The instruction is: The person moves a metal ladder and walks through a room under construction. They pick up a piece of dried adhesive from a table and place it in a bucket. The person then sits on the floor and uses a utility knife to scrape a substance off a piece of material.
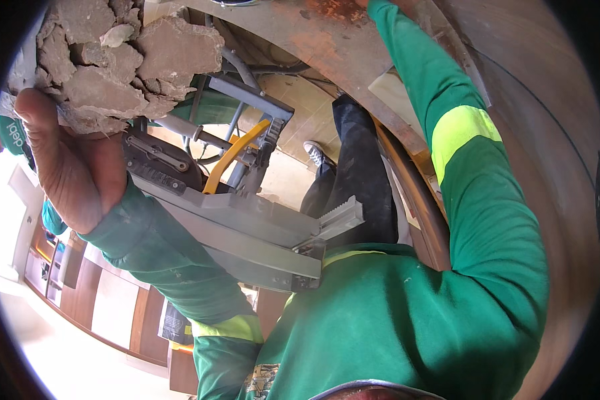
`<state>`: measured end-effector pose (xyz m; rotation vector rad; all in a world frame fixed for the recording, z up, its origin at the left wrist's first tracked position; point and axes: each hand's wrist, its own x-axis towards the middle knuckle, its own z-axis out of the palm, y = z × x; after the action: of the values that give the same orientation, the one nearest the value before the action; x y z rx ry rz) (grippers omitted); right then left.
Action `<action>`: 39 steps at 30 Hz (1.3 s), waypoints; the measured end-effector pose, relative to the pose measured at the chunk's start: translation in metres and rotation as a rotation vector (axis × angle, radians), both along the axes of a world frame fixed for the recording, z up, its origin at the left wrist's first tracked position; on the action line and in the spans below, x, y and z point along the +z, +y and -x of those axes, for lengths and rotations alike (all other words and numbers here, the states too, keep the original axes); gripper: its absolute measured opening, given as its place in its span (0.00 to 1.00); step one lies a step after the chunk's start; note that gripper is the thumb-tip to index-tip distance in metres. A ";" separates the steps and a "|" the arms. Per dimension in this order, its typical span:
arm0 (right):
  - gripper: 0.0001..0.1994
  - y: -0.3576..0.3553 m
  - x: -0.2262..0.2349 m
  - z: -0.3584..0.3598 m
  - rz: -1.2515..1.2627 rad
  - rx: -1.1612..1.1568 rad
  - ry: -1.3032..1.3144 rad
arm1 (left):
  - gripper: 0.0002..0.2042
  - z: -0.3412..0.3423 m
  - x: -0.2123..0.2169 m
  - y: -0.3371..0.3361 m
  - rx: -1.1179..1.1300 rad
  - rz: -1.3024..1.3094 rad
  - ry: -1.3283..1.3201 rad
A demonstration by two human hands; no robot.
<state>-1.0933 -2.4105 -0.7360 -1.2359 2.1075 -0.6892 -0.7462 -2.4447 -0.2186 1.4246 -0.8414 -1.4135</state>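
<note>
At the upper left my left hand (80, 163) bears a heap of broken, flat grey-brown chunks (107, 87) that look like mortar or plaster. Its thumb stands up along the near edge of the heap, and the fingers are hidden beneath and behind it. Whatever else may lie under the chunks is out of sight. My right arm, in a green sleeve with a yellow band, reaches up to the top edge. Only a sliver of my right hand (363, 3) shows there, beside a dusty brown surface (280, 23) with reddish stains, and its fingers are cut off.
Beneath my left forearm stands a grey machine (233, 220) with a curved yellow part (237, 157) and a blue-grey metal frame (247, 97). Below are my dark-trousered leg and a shoe (315, 153) on tiles. A dark cable (540, 97) runs at the right. Wooden panels (80, 287) line the lower left.
</note>
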 end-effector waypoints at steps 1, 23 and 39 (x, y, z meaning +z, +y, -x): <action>0.13 0.005 0.000 0.012 -0.035 -0.032 -0.063 | 0.30 0.000 -0.009 -0.006 -0.019 -0.002 0.018; 0.14 0.024 0.009 -0.004 0.081 -0.152 -0.065 | 0.31 0.001 -0.007 -0.006 -0.069 -0.007 0.036; 0.09 0.013 -0.048 -0.007 0.289 -0.077 0.212 | 0.33 0.001 -0.006 -0.006 -0.048 -0.015 0.011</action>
<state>-1.0859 -2.3974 -0.7838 -1.4415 2.2969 -0.9616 -0.7477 -2.4504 -0.2250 1.4149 -0.8657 -1.4653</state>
